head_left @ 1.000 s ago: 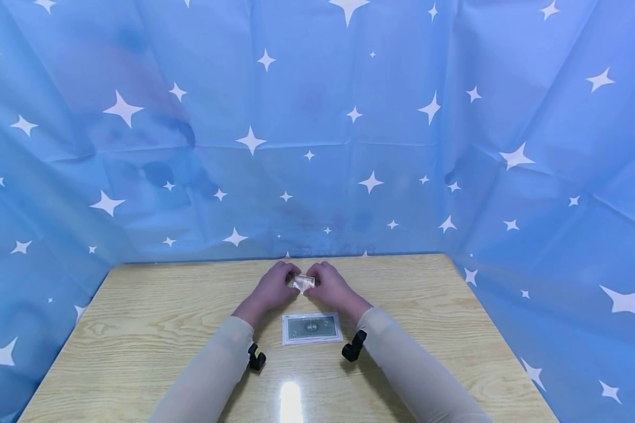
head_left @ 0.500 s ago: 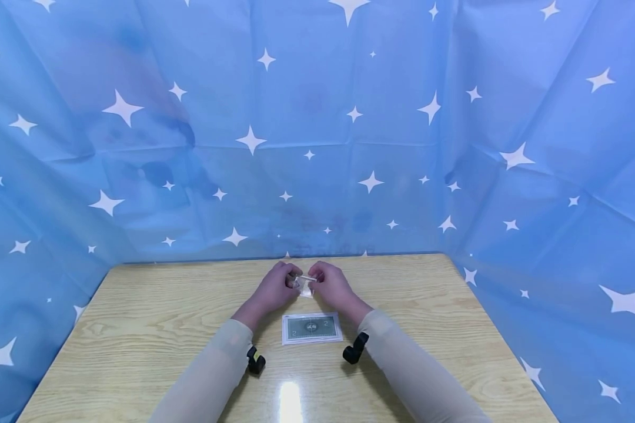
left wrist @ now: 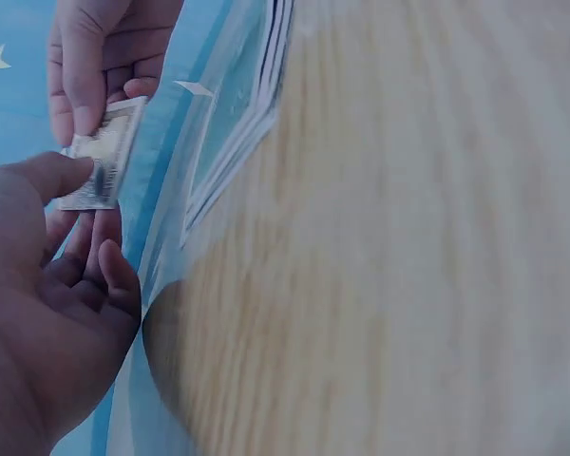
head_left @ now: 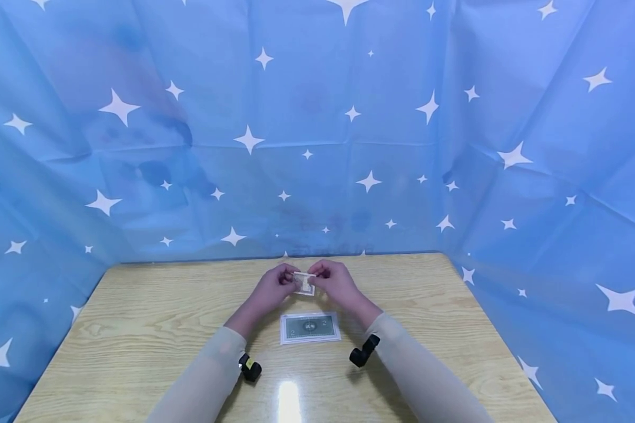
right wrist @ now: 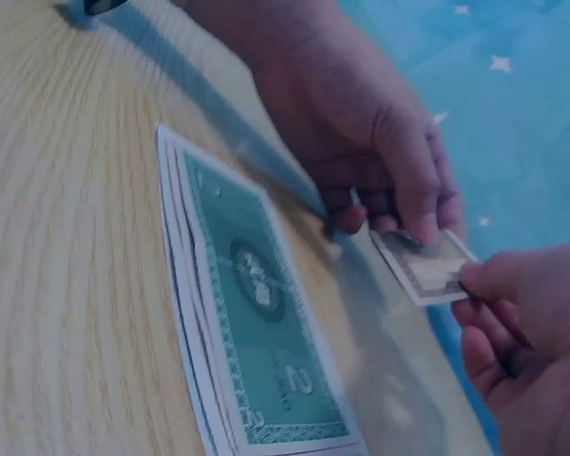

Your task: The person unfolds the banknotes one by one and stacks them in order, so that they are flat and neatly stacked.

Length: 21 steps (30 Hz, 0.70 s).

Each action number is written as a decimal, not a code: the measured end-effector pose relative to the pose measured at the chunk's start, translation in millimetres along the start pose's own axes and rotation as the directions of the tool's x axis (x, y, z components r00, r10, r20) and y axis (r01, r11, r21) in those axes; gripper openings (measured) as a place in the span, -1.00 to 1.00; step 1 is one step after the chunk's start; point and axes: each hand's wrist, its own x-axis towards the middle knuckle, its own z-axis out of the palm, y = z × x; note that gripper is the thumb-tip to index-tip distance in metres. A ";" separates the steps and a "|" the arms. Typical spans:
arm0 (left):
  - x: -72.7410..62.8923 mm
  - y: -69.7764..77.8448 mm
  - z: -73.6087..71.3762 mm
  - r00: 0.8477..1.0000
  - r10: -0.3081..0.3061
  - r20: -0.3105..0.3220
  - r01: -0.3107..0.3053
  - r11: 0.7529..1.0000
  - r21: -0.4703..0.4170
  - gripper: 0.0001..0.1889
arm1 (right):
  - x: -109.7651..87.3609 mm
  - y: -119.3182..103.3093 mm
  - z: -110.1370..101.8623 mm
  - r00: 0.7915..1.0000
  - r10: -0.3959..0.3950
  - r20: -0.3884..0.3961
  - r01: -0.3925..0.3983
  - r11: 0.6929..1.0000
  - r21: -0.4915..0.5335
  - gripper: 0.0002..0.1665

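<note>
Between both hands is a small folded paper bill (head_left: 305, 284) with a pale border and brownish print, raised near the far table edge. My left hand (head_left: 270, 291) pinches its left side, thumb on the printed face and fingers beneath, as the left wrist view shows. At the opposite side my right hand (head_left: 338, 284) pinches it the same way, thumb on top (right wrist: 484, 275). Closer to me lies a stack of green play-money bills (head_left: 310, 327), marked with a 2 on the top one. Neither hand touches that stack.
The light wooden table (head_left: 164, 329) ends at a blue star-printed curtain (head_left: 317, 117) behind and on both sides. Small black wrist cameras (head_left: 250, 368) sit at both cuffs. A bright glare spot (head_left: 289, 402) shows on the tabletop near me.
The held bill has turned from showing a thin edge with a flap hanging down to a flat printed face. Both forearms have spread slightly apart; the green stack stays put.
</note>
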 end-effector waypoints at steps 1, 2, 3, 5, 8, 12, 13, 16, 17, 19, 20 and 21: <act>-1.4 0.7 0.1 1.000 -0.008 0.009 0.009 1.000 -0.025 -0.74 | -0.6 -2.3 -0.8 1.000 0.000 -0.004 0.000 1.000 0.013 -0.86; -2.7 1.7 0.3 1.000 -0.017 0.017 0.018 0.999 -0.051 -0.77 | -1.1 -4.7 -1.7 1.000 0.001 -0.010 -0.001 1.000 0.028 -0.86; -3.9 2.2 0.6 0.999 -0.024 0.026 0.025 0.997 -0.068 -0.81 | -1.4 -6.3 -2.4 1.000 0.006 -0.016 -0.005 0.999 0.041 -0.85; -6.2 3.5 1.5 0.998 -0.035 0.045 0.039 0.995 -0.089 -0.86 | -1.9 -9.1 -3.8 1.000 0.011 -0.027 -0.010 0.999 0.051 -0.86; -8.3 5.3 3.3 0.998 -0.032 0.055 0.037 0.995 -0.095 -0.89 | -2.7 -11.1 -5.3 0.999 0.015 -0.035 -0.014 0.999 0.050 -0.88; -9.8 7.4 4.8 0.998 -0.030 0.046 0.035 0.995 -0.095 -0.90 | -4.4 -10.5 -6.1 0.999 0.019 -0.039 -0.017 0.998 0.059 -0.87; -9.9 8.1 4.8 0.999 -0.030 0.042 0.034 0.995 -0.094 -0.90 | -4.7 -10.0 -6.1 0.999 0.021 -0.041 -0.019 0.998 0.066 -0.86; -10.6 11.9 4.1 0.999 -0.034 0.015 0.035 0.994 -0.103 -0.89 | -6.4 -9.3 -5.6 0.998 0.028 -0.049 -0.023 0.995 0.092 -0.82; -10.5 13.3 3.6 1.000 -0.031 0.001 0.031 0.994 -0.108 -0.89 | -7.2 -8.8 -5.3 0.998 0.028 -0.050 -0.023 0.995 0.101 -0.81; -10.1 15.8 2.9 0.999 -0.027 -0.030 0.024 0.994 -0.109 -0.88 | -8.8 -8.3 -4.3 0.998 0.031 -0.050 -0.025 0.993 0.113 -0.80; -9.6 16.8 2.7 0.999 -0.027 -0.044 0.022 0.993 -0.114 -0.87 | -9.9 -8.6 -3.9 0.998 0.033 -0.045 -0.028 0.992 0.120 -0.81; -9.0 17.7 2.4 0.998 -0.025 -0.059 0.018 0.993 -0.118 -0.87 | -11.0 -8.6 -3.2 0.999 0.035 -0.039 -0.030 0.992 0.126 -0.82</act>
